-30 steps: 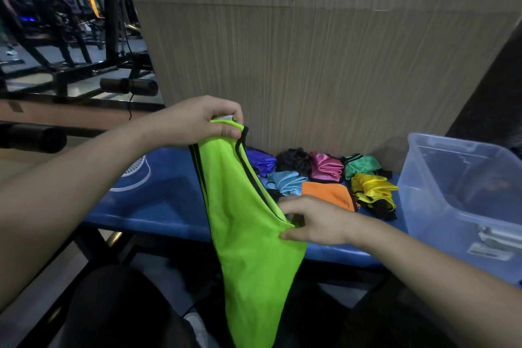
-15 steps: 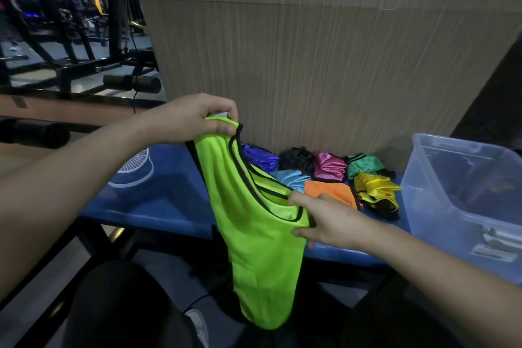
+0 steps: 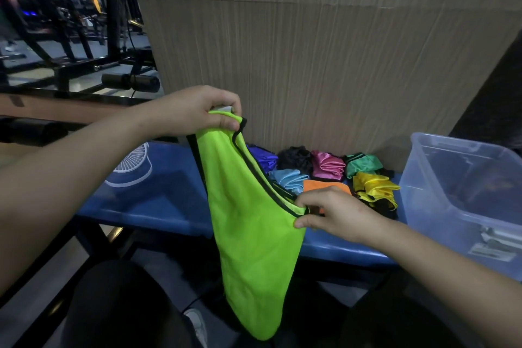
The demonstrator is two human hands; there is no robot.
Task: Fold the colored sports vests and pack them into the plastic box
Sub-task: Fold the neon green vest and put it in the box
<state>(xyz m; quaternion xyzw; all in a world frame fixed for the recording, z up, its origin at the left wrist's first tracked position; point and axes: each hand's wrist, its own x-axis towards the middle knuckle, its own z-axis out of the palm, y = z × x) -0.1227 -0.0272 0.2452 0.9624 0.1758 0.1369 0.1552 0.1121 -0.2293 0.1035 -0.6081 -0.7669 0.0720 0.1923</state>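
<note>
My right hand (image 3: pixel 336 215) pinches the black-trimmed edge of the lime-green mesh sports vest (image 3: pixel 248 229), which hangs in the air in front of the blue table (image 3: pixel 169 200). My left hand (image 3: pixel 197 114), higher and farther, grips its shoulder strap. I judge folding is just starting; next I must square the vest. Beyond lie bundled colored vests (image 3: pixel 327 165), the clear plastic box (image 3: pixel 463 195) at right.
</note>
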